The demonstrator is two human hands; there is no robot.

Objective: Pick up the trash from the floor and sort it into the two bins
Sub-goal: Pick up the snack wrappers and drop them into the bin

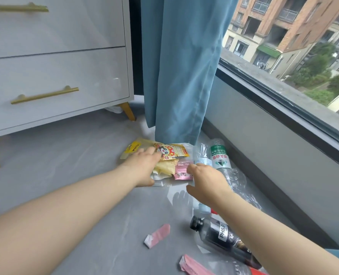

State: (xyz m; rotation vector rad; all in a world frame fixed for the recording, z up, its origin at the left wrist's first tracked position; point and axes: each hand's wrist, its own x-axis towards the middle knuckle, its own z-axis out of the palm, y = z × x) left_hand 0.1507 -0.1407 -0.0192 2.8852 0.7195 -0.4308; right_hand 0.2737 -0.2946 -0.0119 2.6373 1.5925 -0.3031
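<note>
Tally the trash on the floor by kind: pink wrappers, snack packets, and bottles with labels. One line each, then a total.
Pink wrappers: 4
Snack packets: 3
Labelled bottles: 3
Total: 10 in plain view

We record a home, most likely a bedroom. A white chest of drawers (55, 76) with brass handles, a teal curtain (180, 66) and a window (303, 56) overlooking apartment blocks indicate it.
</note>
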